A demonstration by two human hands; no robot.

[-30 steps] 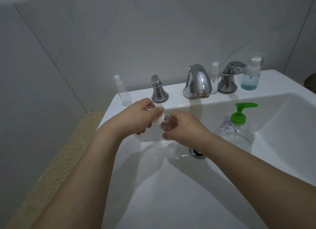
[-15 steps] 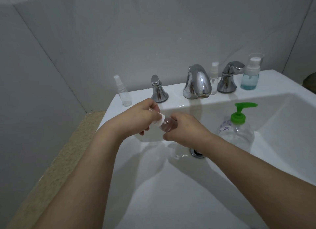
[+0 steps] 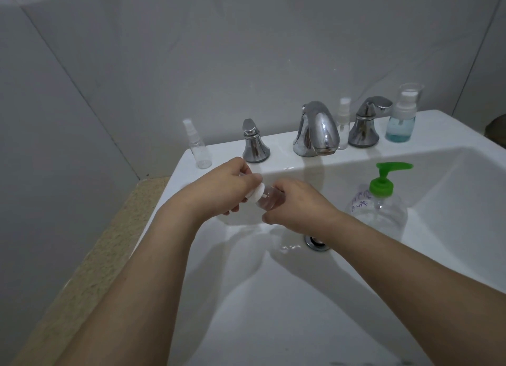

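Note:
Over the white sink basin [image 3: 287, 297] I hold a small clear bottle [image 3: 269, 200] on its side. My right hand [image 3: 297, 205] grips the bottle's body, hiding most of it. My left hand [image 3: 223, 187] pinches the white cap [image 3: 257, 192] at the bottle's left end. Whether the cap sits fully on the neck cannot be made out.
A clear pump bottle with a green pump [image 3: 382, 201] stands in the basin at right, above the drain [image 3: 317, 242]. On the ledge stand a chrome spout [image 3: 316, 129], two tap handles [image 3: 254, 145] [image 3: 365, 125], two small spray bottles [image 3: 198, 145] [image 3: 343, 125] and a blue-liquid dispenser [image 3: 401, 116].
My left hand's fingers have shifted a little around the white cap, which shows slightly more now. The right hand and bottle have stayed in place.

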